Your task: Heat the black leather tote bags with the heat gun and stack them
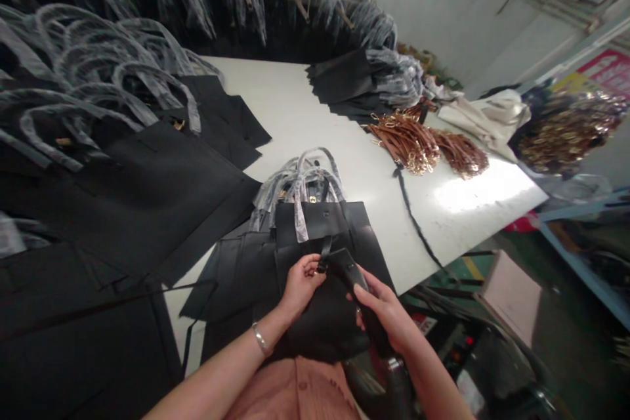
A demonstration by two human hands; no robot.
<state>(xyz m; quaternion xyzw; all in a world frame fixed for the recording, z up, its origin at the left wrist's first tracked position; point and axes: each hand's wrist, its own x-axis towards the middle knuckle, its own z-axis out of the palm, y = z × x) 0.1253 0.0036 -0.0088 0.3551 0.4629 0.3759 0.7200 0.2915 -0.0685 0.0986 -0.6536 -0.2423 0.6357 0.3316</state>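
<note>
Both of my hands are over a black tote bag (pixel 315 226) lying on the white table (pixel 275 105), its handles wrapped in clear plastic (pixel 298 187). My left hand (pixel 301 285) pinches a narrow black strap (pixel 324 254) near where it meets a wider black leather tab (pixel 347 273). My right hand (pixel 386 315) grips that tab from the other side, and its fingers partly hide it. The bag's lower part lies against my body, with its bottom edge hidden under my forearms.
Stacks of black bags (pixel 147 190) with plastic-wrapped handles cover the table's left side. Tan straps with gold clasps (pixel 406 144) lie at the far right, beside a cream cloth (pixel 487 121). Wrapped handles hang on a rack (pixel 246 0) behind. A dark machine (pixel 492 367) stands at lower right.
</note>
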